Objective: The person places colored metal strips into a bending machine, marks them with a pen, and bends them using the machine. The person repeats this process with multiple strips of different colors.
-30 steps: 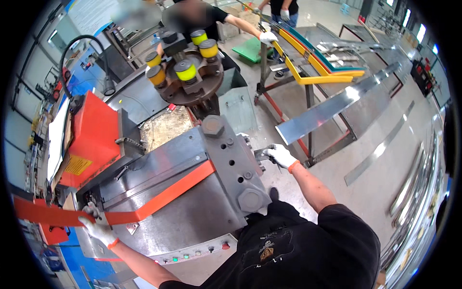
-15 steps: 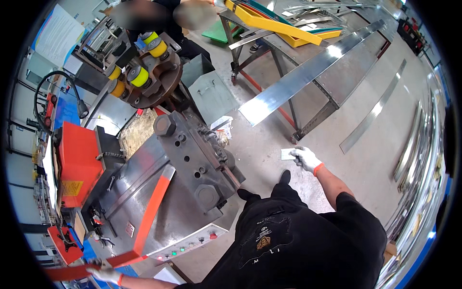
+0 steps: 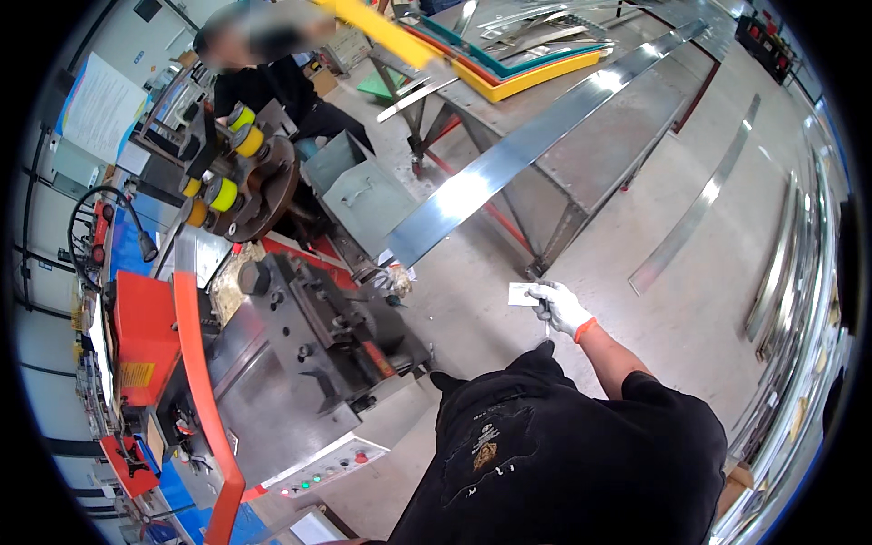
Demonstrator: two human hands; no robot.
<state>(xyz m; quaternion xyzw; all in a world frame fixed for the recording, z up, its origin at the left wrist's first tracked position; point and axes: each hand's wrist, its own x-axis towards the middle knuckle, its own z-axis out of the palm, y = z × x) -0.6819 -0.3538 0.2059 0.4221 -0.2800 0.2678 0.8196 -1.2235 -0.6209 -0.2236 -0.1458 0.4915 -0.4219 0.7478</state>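
My right hand [image 3: 559, 309], in a white glove with an orange cuff, is closed on a small white card [image 3: 522, 294]. It is held out over the floor, to the right of the machine. My left hand is out of sight beyond the lower left edge. A long bent orange bar [image 3: 195, 354] with a bare metal end rises from that edge. In this view it passes in front of the left side of the machine [image 3: 291, 381], which has a dark steel head and a panel of buttons. Whether my left hand still holds the bar is hidden.
A long shiny metal strip [image 3: 463, 193] juts from the metal table [image 3: 627, 127], near yellow and teal trays [image 3: 531, 82]. Another person [image 3: 272, 100] is behind the turret with yellow rollers [image 3: 245, 141]. One strip [image 3: 699, 204] lies on the floor; several line the right side.
The orange bar has swung up and left, off the machine top. My left hand has left the view. A yellow piece by the trays has moved left, blurred. My right hand keeps the card.
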